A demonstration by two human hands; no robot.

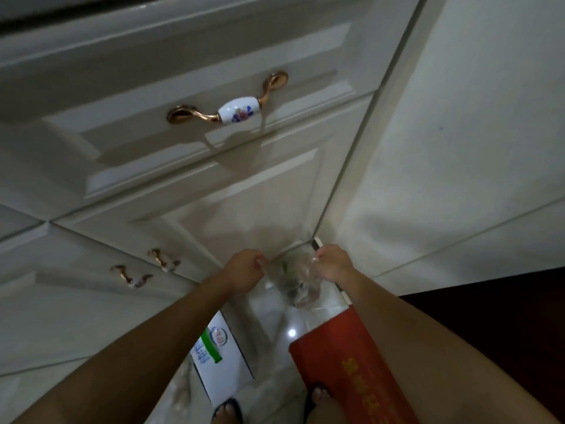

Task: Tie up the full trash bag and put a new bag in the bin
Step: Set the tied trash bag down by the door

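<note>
A clear plastic trash bag (295, 281) with some dark and green rubbish inside hangs low over the glossy floor, in front of the white cabinets. My left hand (244, 269) pinches the bag's top edge on the left side. On the right, my right hand (331, 264) grips the opposite edge, so the bag's mouth is stretched between both fists. The bin itself is not visible.
White cabinet doors with gold and porcelain handles (227, 110) rise ahead. A white carton with a green stripe (218, 353) lies on the floor at left, a red box (345, 356) at right. My sandalled feet (319, 402) stand between them. Dark wood furniture (489, 316) stands at right.
</note>
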